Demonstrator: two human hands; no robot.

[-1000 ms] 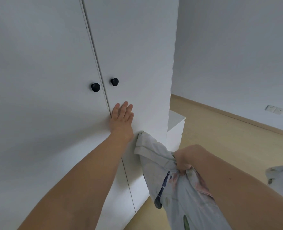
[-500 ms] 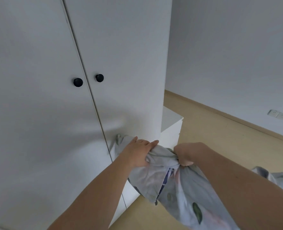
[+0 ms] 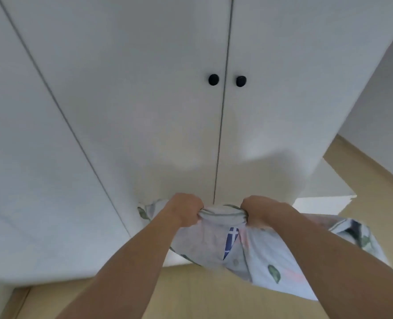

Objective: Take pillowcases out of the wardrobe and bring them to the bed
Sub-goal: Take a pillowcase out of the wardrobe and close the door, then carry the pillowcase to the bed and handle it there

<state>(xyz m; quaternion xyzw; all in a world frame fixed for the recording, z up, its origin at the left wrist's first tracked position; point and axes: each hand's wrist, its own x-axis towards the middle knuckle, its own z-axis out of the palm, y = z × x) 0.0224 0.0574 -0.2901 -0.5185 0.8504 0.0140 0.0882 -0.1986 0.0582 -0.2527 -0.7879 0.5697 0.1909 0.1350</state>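
Observation:
A pale pillowcase (image 3: pixel 248 254) printed with green leaves and a blue patch hangs bunched between both hands, in front of the white wardrobe (image 3: pixel 144 111). My left hand (image 3: pixel 186 209) grips its top edge on the left. My right hand (image 3: pixel 258 210) grips the same edge on the right. The cloth drapes down and off to the right under my right forearm. Both wardrobe doors are closed, with two black knobs (image 3: pixel 227 80) side by side at the middle seam.
A low white cabinet (image 3: pixel 324 199) stands against the wardrobe's right side. Light wooden floor (image 3: pixel 375 192) runs to the right and below, meeting a white wall (image 3: pixel 384 107) with a wooden skirting board.
My left hand left the closed wardrobe door, came down to the pillowcase and now grips it beside my right hand. The view has swung to face the doors squarely.

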